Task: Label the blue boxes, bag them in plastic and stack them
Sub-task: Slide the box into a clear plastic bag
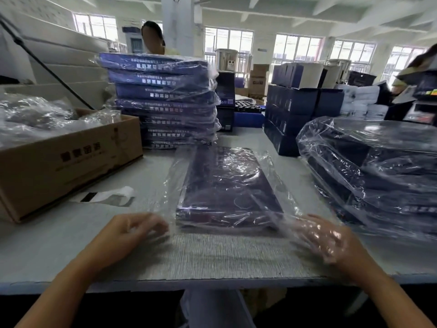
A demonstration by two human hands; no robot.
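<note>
Blue box (227, 185) lies flat at table (212, 256) centre, inside a loose plastic bag (175, 176). Left hand (134, 230) at box's 7 o'clock, fingers curled, pinching bag's near edge. Right hand (326, 235) at 5 o'clock, fingers spread under the film, gripping nothing. Stack of bagged boxes (163, 100) at 11 o'clock; cardboard box (71, 162) at 9.

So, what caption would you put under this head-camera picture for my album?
Left hand and right hand at the near end of a plastic bag around a blue box, bagged stack behind.
</note>
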